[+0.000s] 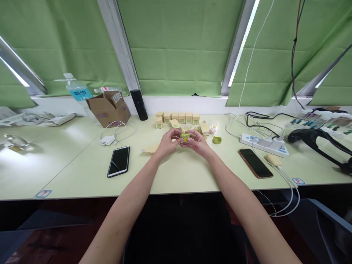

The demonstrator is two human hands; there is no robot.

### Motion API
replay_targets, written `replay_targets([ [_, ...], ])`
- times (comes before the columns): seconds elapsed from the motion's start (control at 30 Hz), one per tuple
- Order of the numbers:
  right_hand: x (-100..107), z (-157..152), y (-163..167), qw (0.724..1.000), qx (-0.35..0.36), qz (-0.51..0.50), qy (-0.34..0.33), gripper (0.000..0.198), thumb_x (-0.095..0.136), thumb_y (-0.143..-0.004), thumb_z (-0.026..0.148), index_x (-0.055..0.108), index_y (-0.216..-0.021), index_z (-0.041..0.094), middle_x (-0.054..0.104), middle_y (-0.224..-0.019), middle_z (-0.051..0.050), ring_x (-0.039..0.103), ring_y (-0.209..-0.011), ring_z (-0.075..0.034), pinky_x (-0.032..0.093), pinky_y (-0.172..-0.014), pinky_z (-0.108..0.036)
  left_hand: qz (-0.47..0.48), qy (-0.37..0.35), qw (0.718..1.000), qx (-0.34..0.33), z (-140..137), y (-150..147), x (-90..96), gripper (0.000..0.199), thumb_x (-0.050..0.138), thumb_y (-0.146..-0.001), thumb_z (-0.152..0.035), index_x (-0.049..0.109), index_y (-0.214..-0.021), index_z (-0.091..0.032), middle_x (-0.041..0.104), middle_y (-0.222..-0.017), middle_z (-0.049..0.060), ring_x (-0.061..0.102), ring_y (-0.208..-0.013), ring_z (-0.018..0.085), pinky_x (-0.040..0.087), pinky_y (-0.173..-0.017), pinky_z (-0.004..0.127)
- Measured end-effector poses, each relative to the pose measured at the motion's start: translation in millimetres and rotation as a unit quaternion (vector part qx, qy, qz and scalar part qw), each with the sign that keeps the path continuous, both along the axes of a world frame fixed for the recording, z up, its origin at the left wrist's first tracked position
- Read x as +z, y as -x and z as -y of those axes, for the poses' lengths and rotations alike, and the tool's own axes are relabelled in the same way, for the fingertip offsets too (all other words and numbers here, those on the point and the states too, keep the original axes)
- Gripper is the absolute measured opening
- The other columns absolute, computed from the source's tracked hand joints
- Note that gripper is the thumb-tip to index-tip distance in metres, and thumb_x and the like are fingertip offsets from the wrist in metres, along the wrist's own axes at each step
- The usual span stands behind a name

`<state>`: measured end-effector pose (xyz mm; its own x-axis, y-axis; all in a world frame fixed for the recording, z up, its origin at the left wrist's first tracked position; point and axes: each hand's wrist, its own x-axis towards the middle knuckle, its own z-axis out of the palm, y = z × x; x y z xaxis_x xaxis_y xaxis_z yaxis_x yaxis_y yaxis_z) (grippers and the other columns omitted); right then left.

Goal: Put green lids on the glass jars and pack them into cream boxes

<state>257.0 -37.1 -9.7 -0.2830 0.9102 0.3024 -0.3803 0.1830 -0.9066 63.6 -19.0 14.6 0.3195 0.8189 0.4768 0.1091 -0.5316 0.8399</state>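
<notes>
Just above the table, my left hand (169, 141) and my right hand (198, 143) grip a small olive-green case (185, 136) between their fingertips, one at each side. A yellow round mark shows on its front. To the right of my right hand lies another small green piece (217, 140), shaped like an open shell. Behind my hands stand several small tan boxes (182, 117) with green squares on their fronts. An opened tan box (204, 128) and clear plastic wrapping (212, 127) sit behind my right hand. A flat tan piece (150, 148) lies beside my left wrist.
A phone (118, 161) lies at the left, with a white charger (107, 140) behind it. At the back left stand a cardboard box (108, 110) and a black cylinder (139, 105). On the right are another phone (255, 163), a power strip (264, 144) and a black headset-like frame (316, 141).
</notes>
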Motion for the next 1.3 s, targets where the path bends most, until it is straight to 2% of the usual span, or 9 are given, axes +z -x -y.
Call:
replay_targets([
  [0.2, -2.5, -3.8, -1.1, 0.992, -0.085, 0.094, -0.011, 0.044, 0.086, -0.077, 0.044, 0.067, -0.114, 0.028, 0.073, -0.108, -0.003, 0.075, -0.088, -0.019, 0.061, -0.072, -0.031, -0.060, -0.015, 0.997, 0.045, -2.2, 11.2, 13.9, 0.025, 0.065, -0.088, -0.038, 0.067, -0.104, -0.020, 0.075, -0.113, 0.010, 0.071, -0.104, 0.024, 0.057, -0.094, 0.041],
  [0.37, -11.0, -10.3, -1.9, 0.967, -0.139, 0.212, -0.018, 0.037, 0.080, -0.077, 0.036, 0.068, -0.109, 0.025, 0.071, -0.107, -0.004, 0.069, -0.085, -0.017, 0.055, -0.077, -0.034, -0.152, -0.022, 0.979, 0.132, 2.2, 49.6, 29.7, 0.033, 0.061, -0.088, -0.038, 0.066, -0.116, -0.021, 0.075, -0.120, 0.011, 0.072, -0.107, 0.026, 0.055, -0.098, 0.045],
  [0.57, -17.7, -6.1, 2.1, 0.931, -0.180, 0.313, -0.045, 0.032, 0.079, -0.076, 0.034, 0.064, -0.103, 0.025, 0.070, -0.107, -0.004, 0.063, -0.102, -0.023, 0.051, -0.089, -0.041, -0.439, 0.036, 0.896, 0.052, 18.7, 104.2, 41.1, 0.084, 0.077, -0.071, -0.058, 0.055, -0.145, -0.025, 0.068, -0.138, 0.014, 0.058, -0.134, 0.039, 0.050, -0.106, 0.050],
  [0.7, -16.6, -1.8, 2.7, 0.913, -0.186, 0.359, -0.050, 0.031, 0.081, -0.074, 0.031, 0.059, -0.094, 0.026, 0.068, -0.098, -0.002, 0.063, -0.093, -0.022, 0.050, -0.085, -0.040, -0.501, 0.052, 0.863, 0.049, 20.2, 111.2, 38.8, 0.069, 0.075, -0.070, -0.050, 0.065, -0.132, -0.021, 0.070, -0.132, 0.016, 0.063, -0.125, 0.041, 0.051, -0.101, 0.049],
  [0.83, -12.7, -1.3, 1.0, 0.891, -0.189, 0.406, -0.071, 0.029, 0.079, -0.070, 0.026, 0.059, -0.091, 0.026, 0.069, -0.101, -0.001, 0.064, -0.095, -0.023, 0.048, -0.084, -0.038, -0.373, 0.066, 0.923, 0.060, 16.2, 104.0, 33.0, 0.050, 0.073, -0.077, -0.055, 0.071, -0.114, -0.020, 0.075, -0.121, 0.013, 0.067, -0.111, 0.038, 0.051, -0.095, 0.045],
  [0.9, -10.0, -2.5, -0.5, 0.888, -0.212, 0.397, -0.096, 0.027, 0.078, -0.072, 0.032, 0.062, -0.092, 0.026, 0.071, -0.103, -0.002, 0.063, -0.099, -0.024, 0.049, -0.087, -0.040, -0.224, 0.100, 0.968, 0.053, 12.4, 96.8, 29.5, 0.053, 0.073, -0.079, -0.061, 0.072, -0.110, -0.018, 0.076, -0.112, 0.014, 0.068, -0.105, 0.036, 0.052, -0.088, 0.042],
  [0.97, -6.8, -3.7, -2.1, 0.894, -0.250, 0.353, -0.116, 0.025, 0.075, -0.077, 0.041, 0.064, -0.093, 0.025, 0.072, -0.105, -0.004, 0.063, -0.101, -0.025, 0.049, -0.091, -0.042, -0.047, 0.171, 0.984, 0.004, 7.0, 84.9, 25.6, 0.053, 0.069, -0.084, -0.064, 0.071, -0.102, -0.015, 0.076, -0.098, 0.014, 0.070, -0.093, 0.033, 0.052, -0.078, 0.039],
  [1.13, 4.7, -2.6, -4.6, 0.954, -0.233, 0.155, -0.108, 0.043, 0.072, -0.085, 0.058, 0.068, -0.114, 0.027, 0.074, -0.116, -0.009, 0.066, -0.112, -0.028, 0.051, -0.095, -0.045, 0.277, 0.339, 0.891, -0.120, -7.4, 37.0, 19.1, 0.035, 0.065, -0.092, -0.044, 0.069, -0.111, -0.014, 0.077, -0.096, 0.013, 0.071, -0.079, 0.026, 0.051, -0.066, 0.035],
  [1.3, 18.6, 6.4, -1.2, 0.994, -0.074, 0.044, -0.062, 0.055, 0.073, -0.082, 0.064, 0.069, -0.124, 0.029, 0.073, -0.128, -0.009, 0.064, -0.121, -0.030, 0.052, -0.096, -0.044, 0.319, 0.414, 0.831, -0.190, -8.1, 2.6, 15.2, 0.028, 0.060, -0.096, -0.034, 0.070, -0.110, -0.012, 0.077, -0.093, 0.013, 0.071, -0.073, 0.024, 0.050, -0.064, 0.034],
])
